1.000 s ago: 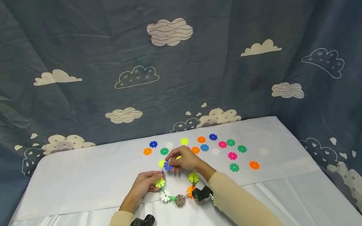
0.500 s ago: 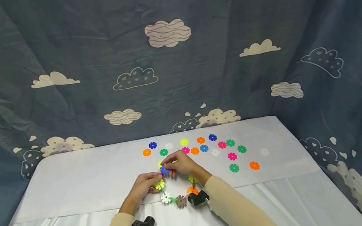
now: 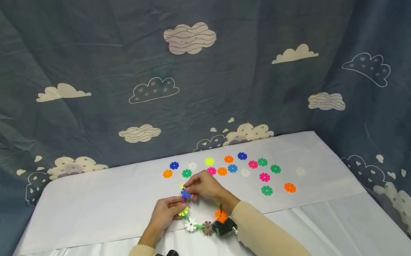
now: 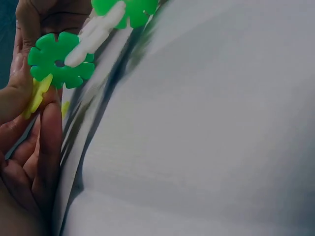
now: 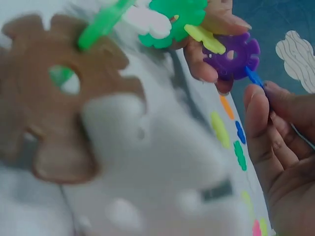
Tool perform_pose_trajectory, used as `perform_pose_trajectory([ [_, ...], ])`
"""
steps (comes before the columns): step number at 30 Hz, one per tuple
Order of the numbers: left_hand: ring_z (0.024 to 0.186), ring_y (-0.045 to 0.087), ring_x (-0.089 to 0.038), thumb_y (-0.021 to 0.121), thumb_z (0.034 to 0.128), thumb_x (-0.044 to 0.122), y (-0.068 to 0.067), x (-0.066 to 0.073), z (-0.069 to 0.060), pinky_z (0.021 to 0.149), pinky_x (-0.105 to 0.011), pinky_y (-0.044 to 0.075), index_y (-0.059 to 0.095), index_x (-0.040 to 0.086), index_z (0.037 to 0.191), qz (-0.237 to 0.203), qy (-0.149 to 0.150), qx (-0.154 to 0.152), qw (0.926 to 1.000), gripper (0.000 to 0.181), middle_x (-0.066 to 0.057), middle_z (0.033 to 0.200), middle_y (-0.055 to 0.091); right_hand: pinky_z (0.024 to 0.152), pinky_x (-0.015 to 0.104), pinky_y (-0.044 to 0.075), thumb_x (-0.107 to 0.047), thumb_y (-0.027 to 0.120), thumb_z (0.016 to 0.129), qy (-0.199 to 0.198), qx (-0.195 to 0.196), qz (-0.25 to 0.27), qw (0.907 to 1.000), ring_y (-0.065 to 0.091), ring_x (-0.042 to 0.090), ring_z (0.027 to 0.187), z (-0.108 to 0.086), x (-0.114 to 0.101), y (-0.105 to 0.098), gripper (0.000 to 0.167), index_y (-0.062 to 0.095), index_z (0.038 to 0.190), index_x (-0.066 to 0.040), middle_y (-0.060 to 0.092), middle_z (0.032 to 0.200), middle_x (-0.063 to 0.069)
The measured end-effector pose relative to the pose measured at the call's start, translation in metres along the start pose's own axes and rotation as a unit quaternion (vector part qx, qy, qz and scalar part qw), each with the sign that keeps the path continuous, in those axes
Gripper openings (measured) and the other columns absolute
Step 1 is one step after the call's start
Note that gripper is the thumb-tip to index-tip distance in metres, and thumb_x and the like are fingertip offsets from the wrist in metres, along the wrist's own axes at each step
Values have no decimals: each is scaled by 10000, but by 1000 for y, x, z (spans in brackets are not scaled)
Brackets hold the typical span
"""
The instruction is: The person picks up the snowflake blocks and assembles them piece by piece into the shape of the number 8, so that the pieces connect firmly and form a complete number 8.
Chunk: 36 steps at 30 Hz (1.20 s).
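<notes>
"Head view first. Where does the blue disc sit?"

"The blue disc (image 3: 185, 193) is pinched by the right hand (image 3: 204, 185), at about ten o'clock from the middle of that hand and one o'clock from the fingertips of the left hand (image 3: 166, 213). Both hands meet over the tabletop (image 3: 81, 216), so neither is clearly nearer. The right forearm comes in from between four and five o'clock, the left from between seven and eight."

"And the chain?"

"The chain (image 3: 191, 225) hangs from the left fingers, curving by six o'clock towards the right wrist. Loose discs (image 3: 264, 178) lie from ten to past three o'clock of the right hand."

"Left wrist view?"

"The left fingers are curled close about the chain's end. A yellow disc (image 4: 38, 96) shows among them, a green disc (image 4: 47, 56) at one o'clock from it. Which disc takes the grip, I can't tell."

"Right wrist view?"

"That has the key relation, I'd judge: the blue disc, seen edge-on, meets the rim of the purple disc (image 5: 235, 66) at between four and five o'clock. Its long axis runs from near eleven to near five, straight into that rim. Thumb and finger are clamped on its outer end. How deep it sits, I can't tell. A brown disc (image 5: 42, 93) looms at nine o'clock, near the camera."
</notes>
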<state>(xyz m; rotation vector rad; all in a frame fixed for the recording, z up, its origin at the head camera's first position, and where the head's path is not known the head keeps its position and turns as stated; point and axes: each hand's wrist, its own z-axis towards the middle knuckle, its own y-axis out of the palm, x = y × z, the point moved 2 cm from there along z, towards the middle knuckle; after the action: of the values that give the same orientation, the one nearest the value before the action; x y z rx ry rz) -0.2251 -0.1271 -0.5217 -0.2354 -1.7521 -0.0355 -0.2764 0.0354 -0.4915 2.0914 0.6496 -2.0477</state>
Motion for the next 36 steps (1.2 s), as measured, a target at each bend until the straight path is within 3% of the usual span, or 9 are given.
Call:
perform_pose_trajectory([
  [6, 776, 646, -86, 644, 905, 17, 3, 1, 0, 592, -220, 549, 615, -128, 1148, 233, 13, 302, 9993, 285, -177, 1023, 706, 522, 257, 560, 99, 655, 849, -272, 107, -131, 9995, 582, 86, 493, 0, -3, 2, 108, 678, 941, 150, 697, 793, 219],
  [13, 752, 642, -78, 652, 898, 16, 4, 2, 1, 572, -221, 539, 617, -141, 1118, 257, 186, 253, 9992, 273, -190, 986, 710, 522, 246, 548, 92, 671, 838, -284, 52, -566, 9980, 581, 100, 496, 1, -7, 1, 88, 700, 917, 118, 694, 766, 193],
  [20, 758, 650, -89, 636, 899, -15, 7, -2, 1, 584, -228, 547, 611, -145, 1108, 220, 41, 243, 9995, 248, -183, 965, 713, 503, 250, 544, 82, 666, 849, -266, -174, -787, 9964, 565, 98, 478, -1, -4, 2, 78, 700, 912, 114, 681, 704, 162],
  [24, 762, 647, -88, 644, 904, 14, 5, -2, 3, 616, -242, 559, 595, -148, 1116, 193, 60, -9, 9998, 271, -165, 962, 714, 487, 250, 539, 80, 657, 857, -394, -215, -804, 9957, 559, 99, 474, -2, -3, 1, 94, 701, 933, 114, 682, 706, 164],
  [29, 806, 648, -123, 652, 927, 137, -1, -1, 3, 696, -307, 584, 575, -117, 1143, 95, -117, -282, 9995, 342, -151, 1004, 703, 491, 206, 510, 65, 645, 872, -279, -235, -825, 9959, 563, 94, 507, -4, -5, 0, 134, 713, 985, 89, 698, 775, 147],
  [36, 835, 653, -138, 605, 959, 193, -1, 3, 2, 716, -283, 574, 641, -23, 1064, 168, -437, 522, 9975, 243, -69, 957, 697, 527, 231, 536, 28, 651, 885, -263, -678, -920, 9931, 567, 100, 542, -4, -5, 3, 148, 721, 1014, 49, 689, 831, 90],
])
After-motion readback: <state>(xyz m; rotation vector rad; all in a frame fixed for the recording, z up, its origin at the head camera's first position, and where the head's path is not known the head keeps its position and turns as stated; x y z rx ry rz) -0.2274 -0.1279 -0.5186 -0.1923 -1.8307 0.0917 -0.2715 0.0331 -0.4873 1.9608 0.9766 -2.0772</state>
